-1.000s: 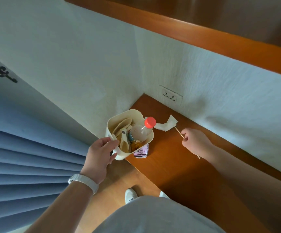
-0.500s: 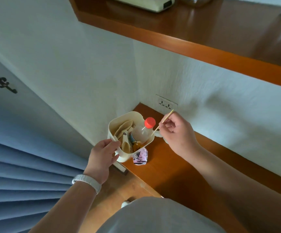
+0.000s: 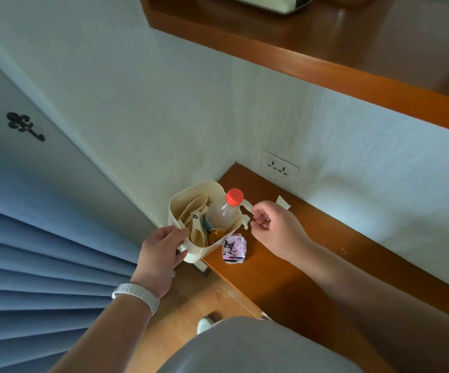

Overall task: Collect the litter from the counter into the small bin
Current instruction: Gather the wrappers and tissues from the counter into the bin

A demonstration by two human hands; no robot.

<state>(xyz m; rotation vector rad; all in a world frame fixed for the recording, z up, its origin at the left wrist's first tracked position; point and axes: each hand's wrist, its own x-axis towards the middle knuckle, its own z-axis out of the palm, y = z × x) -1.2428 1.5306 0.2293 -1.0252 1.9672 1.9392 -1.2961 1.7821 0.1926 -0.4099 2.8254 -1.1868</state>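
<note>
Head view, left hand [image 3: 161, 254] gripping bin [image 3: 199, 185], right hand [image 3: 277, 227] pinching tissue [image 3: 246, 222], partly hidden.

The left hand [image 3: 161, 251] reaches forward on a bare forearm with a white band [image 3: 137, 293] at the wrist. Its fingers and thumb curl round the rim of the bin [image 3: 191, 189]. The right hand [image 3: 274, 227] comes in from the right, knuckles up and fingers curled, with thumb and forefinger pinching a tissue [image 3: 247, 205].
</note>
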